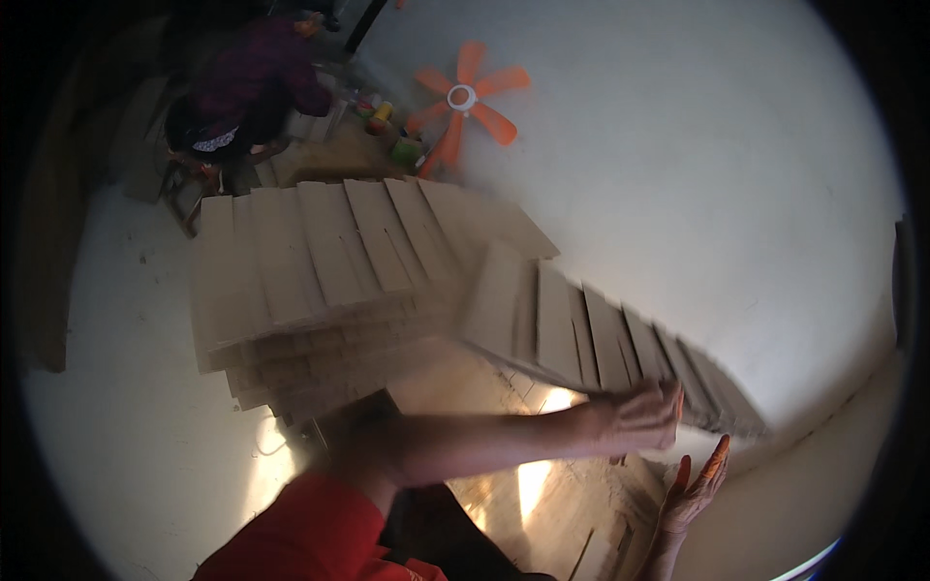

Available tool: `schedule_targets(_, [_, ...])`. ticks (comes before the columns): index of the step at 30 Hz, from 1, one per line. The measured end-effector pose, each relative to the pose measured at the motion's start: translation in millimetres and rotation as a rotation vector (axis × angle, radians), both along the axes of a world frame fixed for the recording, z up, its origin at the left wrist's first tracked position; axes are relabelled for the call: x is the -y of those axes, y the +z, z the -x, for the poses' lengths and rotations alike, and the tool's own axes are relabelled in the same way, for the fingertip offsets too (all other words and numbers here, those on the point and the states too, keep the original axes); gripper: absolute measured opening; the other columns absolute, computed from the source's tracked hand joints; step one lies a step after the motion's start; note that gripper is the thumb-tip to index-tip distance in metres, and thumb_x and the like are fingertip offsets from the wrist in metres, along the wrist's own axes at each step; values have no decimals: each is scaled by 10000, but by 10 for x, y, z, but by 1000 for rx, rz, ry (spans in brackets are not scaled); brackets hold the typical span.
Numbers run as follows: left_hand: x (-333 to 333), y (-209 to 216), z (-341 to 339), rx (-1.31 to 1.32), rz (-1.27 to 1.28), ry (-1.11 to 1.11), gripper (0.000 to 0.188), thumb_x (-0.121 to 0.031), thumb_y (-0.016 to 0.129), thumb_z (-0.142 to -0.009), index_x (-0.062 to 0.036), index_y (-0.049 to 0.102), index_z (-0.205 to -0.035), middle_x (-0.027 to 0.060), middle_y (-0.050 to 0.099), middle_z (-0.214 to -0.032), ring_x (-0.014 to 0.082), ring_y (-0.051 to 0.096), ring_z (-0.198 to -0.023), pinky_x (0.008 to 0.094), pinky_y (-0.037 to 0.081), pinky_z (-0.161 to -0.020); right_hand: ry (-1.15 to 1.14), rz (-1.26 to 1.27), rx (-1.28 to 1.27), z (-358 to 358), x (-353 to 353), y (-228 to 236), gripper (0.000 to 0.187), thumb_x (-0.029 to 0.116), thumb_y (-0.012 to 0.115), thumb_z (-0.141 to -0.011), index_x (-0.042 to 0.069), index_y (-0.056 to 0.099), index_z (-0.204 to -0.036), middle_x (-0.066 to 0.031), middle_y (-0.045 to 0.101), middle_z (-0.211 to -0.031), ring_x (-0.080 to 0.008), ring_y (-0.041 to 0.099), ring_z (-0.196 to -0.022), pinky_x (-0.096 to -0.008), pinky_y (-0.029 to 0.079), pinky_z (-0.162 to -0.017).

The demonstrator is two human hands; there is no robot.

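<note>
A fanned row of thin tan boards (591, 339) slants down from centre to right, slightly blurred. My left hand (641, 414), on a bare forearm reaching across from a red sleeve at the lower left, curls its fingers over the row's near edge. Just below the row's right end is my right hand (694, 489), fingers spread and pointing up, palm open, holding nothing. Whether it touches the boards is unclear.
A big fanned stack of the same tan boards (310, 290) fills the left centre. A person in a dark top (254, 85) crouches at the upper left by a stool (194, 179). An orange fan blade (468, 97) and small containers (383, 118) lie on the pale floor (697, 174).
</note>
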State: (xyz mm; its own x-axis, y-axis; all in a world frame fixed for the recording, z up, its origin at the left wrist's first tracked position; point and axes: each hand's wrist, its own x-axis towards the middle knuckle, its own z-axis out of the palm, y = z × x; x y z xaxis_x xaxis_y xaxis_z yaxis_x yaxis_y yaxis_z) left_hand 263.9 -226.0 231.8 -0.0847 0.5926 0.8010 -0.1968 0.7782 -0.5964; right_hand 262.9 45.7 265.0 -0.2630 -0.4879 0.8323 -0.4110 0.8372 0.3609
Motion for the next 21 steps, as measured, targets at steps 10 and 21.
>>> schedule_targets(10, [1935,-251,-595,405,-274,396,484,-62,639,-725,72,611,-1190,165,605,-1161,240,562,-1017,291,549,-647,-251,-76,505,251,-643,-1214,535,123,659,-842,25,519,-1349,-200,603,-1168,-388,542,-1113,-499,390,-1001])
schedule_targets(21, [2354,-1945,-500,647,-555,323,562,-70,643,-747,144,527,-1254,225,624,-1182,290,568,-1079,325,563,-700,-67,327,1115,1115,-1401,-2691,121,-59,671,-731,-34,631,-844,-192,689,-966,-301,638,-737,-404,518,-651])
